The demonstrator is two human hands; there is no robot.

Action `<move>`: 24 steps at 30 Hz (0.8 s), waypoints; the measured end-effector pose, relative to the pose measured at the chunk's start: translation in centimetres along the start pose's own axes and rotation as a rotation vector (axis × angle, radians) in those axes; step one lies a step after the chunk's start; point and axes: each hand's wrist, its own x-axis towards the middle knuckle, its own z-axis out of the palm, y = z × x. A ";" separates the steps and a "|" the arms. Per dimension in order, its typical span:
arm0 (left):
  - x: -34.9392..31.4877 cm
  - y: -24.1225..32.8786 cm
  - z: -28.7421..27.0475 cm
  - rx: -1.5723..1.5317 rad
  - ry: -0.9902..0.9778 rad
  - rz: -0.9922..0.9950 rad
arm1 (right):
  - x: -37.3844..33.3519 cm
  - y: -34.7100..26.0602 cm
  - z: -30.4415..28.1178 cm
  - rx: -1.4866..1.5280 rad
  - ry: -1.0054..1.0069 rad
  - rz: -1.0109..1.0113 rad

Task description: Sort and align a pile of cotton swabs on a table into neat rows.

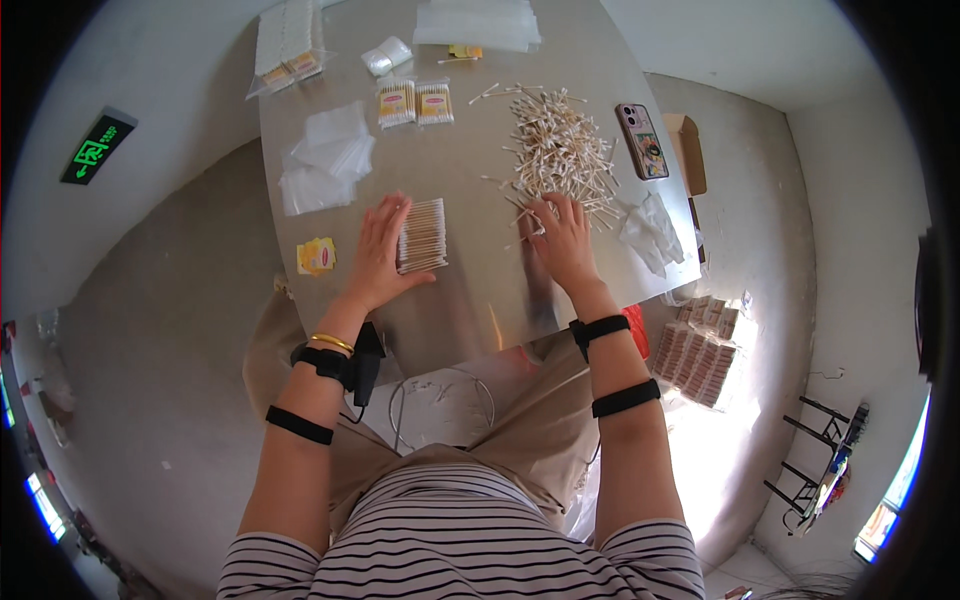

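Observation:
My left hand (378, 262) rests on the metal table beside an even row of cotton swabs (422, 236). Its fingers lie stretched along the row's left side, and the thumb reaches out at the near end, so the hand is open around the row. At the near edge of a large loose heap of cotton swabs (562, 145) is my right hand (565, 245). Its fingers are bent, with thumb and index finger closed on what looks like a cotton swab; the fingertips are partly hidden. A few stray swabs lie left of that hand.
Clear plastic bags (328, 158) and yellow cards (316, 256) lie on the left. Two filled swab packs (415, 102) sit farther back, near plastic sheets (476, 24). Rightward are a phone (641, 140) and crumpled plastic (652, 234). Stacked packs (697, 360) stand on the floor.

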 end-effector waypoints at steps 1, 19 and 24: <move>-0.2 -0.1 -0.2 0.033 -0.031 -0.004 | 0.4 0.3 -0.1 -0.006 -0.041 -0.010; -3.2 3.5 -1.1 0.018 0.071 -0.048 | -2.3 -2.5 0.9 -0.038 -0.187 0.049; -8.6 7.0 1.1 0.085 -0.008 -0.013 | -4.8 -7.3 3.2 0.085 -0.258 -0.073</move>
